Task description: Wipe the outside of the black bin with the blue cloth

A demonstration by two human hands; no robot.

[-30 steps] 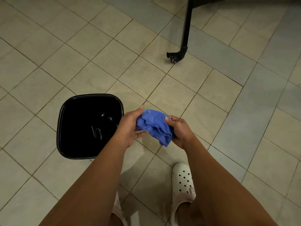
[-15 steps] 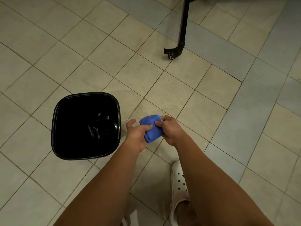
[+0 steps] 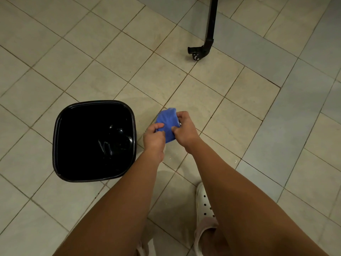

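blue cloth is pinched by left hand and right hand; black bin is just left, nearer left hand, untouched.

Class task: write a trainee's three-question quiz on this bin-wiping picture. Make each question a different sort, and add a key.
1. How many hands grip the blue cloth? A none; B one; C two.
2. True or false: the cloth is touching the black bin.
3. Fill in: the bin stands on the floor on the person's ___ side.

Key
1. C: the left hand and the right hand both pinch it.
2. False: bare floor shows between them.
3. Left.
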